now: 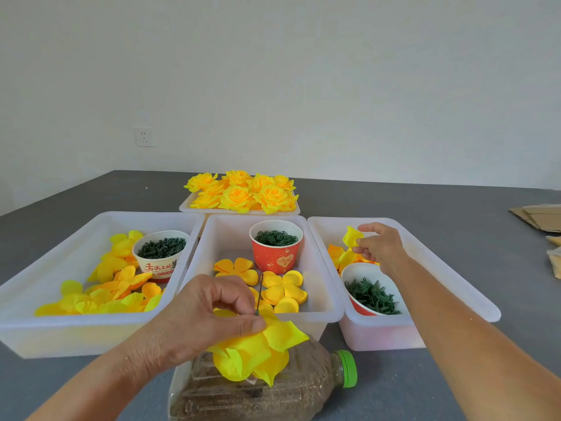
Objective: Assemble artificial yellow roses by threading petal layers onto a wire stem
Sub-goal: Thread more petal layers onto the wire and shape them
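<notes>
From the head camera, the middle tub on the grey bench serves as the anchor. Just in front of it, the left hand pinches a half-built rose, thumb and fingers clamped on the petals where the thin wire stem pokes upward. Holding it this way likely keeps the stem's tip free for the next layer. The rose's petals are bright lemon yellow, crinkled and splayed downward over a capped plastic bottle lying on its side.

In the tub to the right of the middle tub, the right hand pinches a single yellow petal piece, lifted above the loose petals there, probably the next layer to thread. Finished roses sit heaped in a tray behind the middle tub, out of the working area. Inside the middle tub lie flat five-lobed petal layers and a red cup of green rings.
</notes>
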Demonstrator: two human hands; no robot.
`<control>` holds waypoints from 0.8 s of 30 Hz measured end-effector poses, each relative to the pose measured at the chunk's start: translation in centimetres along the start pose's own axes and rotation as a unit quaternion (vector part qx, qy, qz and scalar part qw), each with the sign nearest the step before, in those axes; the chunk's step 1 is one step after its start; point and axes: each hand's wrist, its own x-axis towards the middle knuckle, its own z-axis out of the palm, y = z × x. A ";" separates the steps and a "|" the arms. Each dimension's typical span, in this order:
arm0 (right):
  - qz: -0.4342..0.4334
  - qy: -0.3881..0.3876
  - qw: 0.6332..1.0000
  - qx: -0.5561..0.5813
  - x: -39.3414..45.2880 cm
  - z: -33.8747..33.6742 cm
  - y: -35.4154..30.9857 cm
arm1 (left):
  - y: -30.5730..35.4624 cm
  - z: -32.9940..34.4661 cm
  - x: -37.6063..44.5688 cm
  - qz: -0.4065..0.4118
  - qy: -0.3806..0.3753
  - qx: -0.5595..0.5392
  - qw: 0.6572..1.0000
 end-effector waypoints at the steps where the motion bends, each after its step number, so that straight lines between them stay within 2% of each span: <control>1: 0.000 -0.007 1.000 0.018 -0.1 0.0 0.1 | 0.0 0.0 0.0 0.000 -0.002 0.001 1.000; 5: 0.000 0.009 0.998 0.054 -0.5 -0.5 0.1 | 0.1 0.0 0.0 0.003 -0.004 0.003 1.000; 11: -0.047 -0.026 0.973 0.225 -2.7 -1.8 -2.1 | 0.3 -0.1 0.0 0.002 -0.006 0.010 1.000; 14: -0.065 -0.093 0.936 0.332 -4.7 -1.9 -3.5 | 0.4 -0.2 -0.1 -0.007 -0.009 0.010 1.000; 20: 0.002 -0.214 0.859 0.465 -9.5 -0.6 -5.1 | 0.9 -0.3 -0.2 -0.008 -0.021 0.026 0.999; 22: 0.020 -0.218 0.862 0.457 -10.7 0.1 -5.4 | 1.0 -0.3 -0.2 -0.005 -0.022 0.031 0.999; 24: 0.051 -0.200 0.886 0.416 -11.5 1.0 -5.7 | 1.0 -0.4 -0.2 -0.005 -0.025 0.037 0.999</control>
